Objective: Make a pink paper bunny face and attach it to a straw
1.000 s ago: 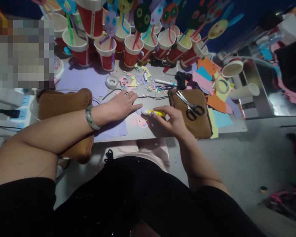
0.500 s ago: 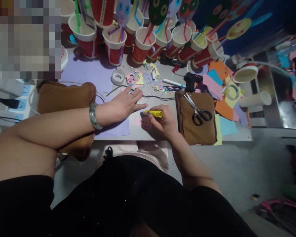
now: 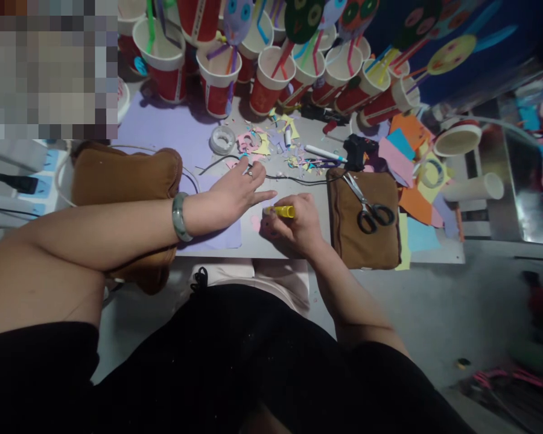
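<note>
Now the right grip [image 3: 300, 220], curled closer round the yellow tube [image 3: 285, 211], shades the pink cutout [image 3: 266, 226] alongside, perhaps hindering work; left grip [image 3: 233, 194] spread.

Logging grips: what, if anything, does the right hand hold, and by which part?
The right hand pinches a yellow, cylindrical, pen-like tube near its tip.

Tube [image 3: 285, 211] in the grip of the right hand [image 3: 302, 224]: yellow. Paper piece [image 3: 255, 222] just left of the grip: pink. Farther left, sheet [image 3: 221, 236]: lilac; bangle [image 3: 180, 217]: mottled grey-green. Right of the grip, pad [image 3: 346, 235]: brown; scissors [image 3: 364, 205]: black handles, silver blades. Beyond the grip, cups [image 3: 265, 96]: red, white-rimmed.
</note>
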Demonstrator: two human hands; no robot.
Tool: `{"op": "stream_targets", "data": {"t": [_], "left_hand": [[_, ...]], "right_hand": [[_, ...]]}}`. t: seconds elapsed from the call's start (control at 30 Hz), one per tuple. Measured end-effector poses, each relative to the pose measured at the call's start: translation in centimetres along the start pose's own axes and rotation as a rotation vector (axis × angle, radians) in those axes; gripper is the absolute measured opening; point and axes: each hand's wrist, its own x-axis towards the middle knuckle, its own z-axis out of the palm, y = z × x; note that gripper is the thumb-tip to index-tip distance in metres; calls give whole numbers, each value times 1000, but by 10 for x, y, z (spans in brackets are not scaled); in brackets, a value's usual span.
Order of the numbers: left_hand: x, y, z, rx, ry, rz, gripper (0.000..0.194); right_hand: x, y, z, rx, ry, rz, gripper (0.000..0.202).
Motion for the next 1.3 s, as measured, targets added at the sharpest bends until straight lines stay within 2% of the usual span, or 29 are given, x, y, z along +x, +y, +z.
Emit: {"op": "stream_targets", "data": {"t": [0.13,0.3,0.5,0.6,0.77,0.97,1.07,1.2,1.3], "left_hand": [[0,-4,8,-78,74,7,57],[2,-15,5,-77,113,80,50],[4,-19,5,-140,162,112,46],[4,-19,8,-123,147,119,47],[-1,-16,6,-35,100,126,52],[-4,-2,-5,88,-47,25,59],[-3,1,-7,78,-88,5,61],[-3,-1,-3,-18,-47,-15,61],[-3,-2,-1,-51,-14,-4,58]], "right_hand": [[-4,-1,4,2,73,23,22],[-7,2,8,-15,121,44,24],[-5,6,8,0,157,-61,22],[-4,8,9,-27,174,-99,20],[-2,10,12,0,271,-205,14],[-3,12,11,2,252,-199,15],[-5,11,11,14,296,-190,17],[-6,9,11,40,402,-139,18],[-5,7,12,49,369,-153,17]]}}
